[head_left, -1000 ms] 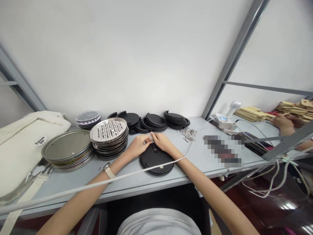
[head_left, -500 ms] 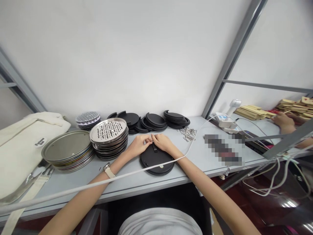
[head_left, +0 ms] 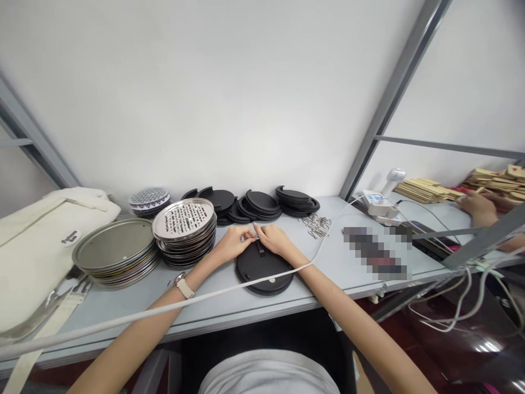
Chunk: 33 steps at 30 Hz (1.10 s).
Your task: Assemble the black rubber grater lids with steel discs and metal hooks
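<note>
Black disc (head_left: 258, 267) on grey table (head_left: 336, 251)
Left hand (head_left: 234, 242) and right hand (head_left: 272, 239) meet over its far edge, fingers bunched — whether gripping, I cannot tell.

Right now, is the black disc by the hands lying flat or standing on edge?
Flat: the disc lies broad face up on the table, its black strip showing.
</note>
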Motion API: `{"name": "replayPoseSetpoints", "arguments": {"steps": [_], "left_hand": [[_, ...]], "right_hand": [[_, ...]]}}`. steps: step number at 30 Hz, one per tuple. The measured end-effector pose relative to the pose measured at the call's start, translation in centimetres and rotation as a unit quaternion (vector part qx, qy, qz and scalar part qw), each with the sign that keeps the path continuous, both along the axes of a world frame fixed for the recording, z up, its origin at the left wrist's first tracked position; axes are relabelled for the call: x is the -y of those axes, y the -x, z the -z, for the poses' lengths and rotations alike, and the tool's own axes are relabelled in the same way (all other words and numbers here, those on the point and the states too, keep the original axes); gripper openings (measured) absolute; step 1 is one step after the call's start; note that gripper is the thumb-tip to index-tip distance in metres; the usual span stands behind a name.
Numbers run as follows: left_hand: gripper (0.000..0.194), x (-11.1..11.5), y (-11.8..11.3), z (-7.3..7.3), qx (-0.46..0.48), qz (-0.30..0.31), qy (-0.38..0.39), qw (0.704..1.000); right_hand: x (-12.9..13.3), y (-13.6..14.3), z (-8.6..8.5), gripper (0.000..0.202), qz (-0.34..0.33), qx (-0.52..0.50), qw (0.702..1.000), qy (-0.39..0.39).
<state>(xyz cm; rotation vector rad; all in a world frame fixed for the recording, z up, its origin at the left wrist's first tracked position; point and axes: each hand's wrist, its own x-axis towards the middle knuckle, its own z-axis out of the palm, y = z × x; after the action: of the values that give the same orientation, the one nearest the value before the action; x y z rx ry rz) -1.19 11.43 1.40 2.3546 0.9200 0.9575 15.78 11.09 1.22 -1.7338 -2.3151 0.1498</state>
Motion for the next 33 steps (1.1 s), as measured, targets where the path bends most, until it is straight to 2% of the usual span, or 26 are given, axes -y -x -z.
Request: {"name": "replayPoseSetpoints", "arguments": {"steps": [4,7,10,15,19,25,30,33], "left_hand": [[0.008,0.1,-0.3,0.1,0.012,0.003,0.002,1.0],[0.006,0.0,-0.2,0.0,0.015,0.007,0.016,1.0],[0.005,-0.2,-0.1,0.0,0.022,-0.014,0.041,0.999],[0.019,-0.8,0.0,0.7,0.021,-0.047,0.101,0.994],[0.025,-1.1,0.0,0.9,0.041,-0.02,0.178,0.983],[0.02,-0.8,-0.1,-0.1,0.013,-0.05,0.103,0.993],[0.021,-0.5,-0.3,-0.1,0.03,-0.027,0.122,0.992],[0.019,-0.4,-0.3,-0.1,0.03,-0.018,0.124,0.992]], "right_hand": [[0.3,0.1,-0.5,0.066,0.0,0.001,1.0,0.007],[0.3,0.1,-0.5,0.063,0.001,0.004,1.0,0.01],[0.2,0.0,-0.3,0.059,0.002,0.008,1.0,0.011],[0.0,0.0,0.0,0.056,0.004,0.02,1.0,0.01],[-0.1,-0.1,0.2,0.056,0.005,0.036,0.999,0.006],[-0.3,-0.2,0.4,0.062,-0.006,0.07,0.998,0.0],[-0.3,-0.4,0.5,0.045,-0.032,0.116,0.993,-0.013],[-0.2,-0.6,0.5,0.044,-0.049,0.144,0.988,-0.019]]}}
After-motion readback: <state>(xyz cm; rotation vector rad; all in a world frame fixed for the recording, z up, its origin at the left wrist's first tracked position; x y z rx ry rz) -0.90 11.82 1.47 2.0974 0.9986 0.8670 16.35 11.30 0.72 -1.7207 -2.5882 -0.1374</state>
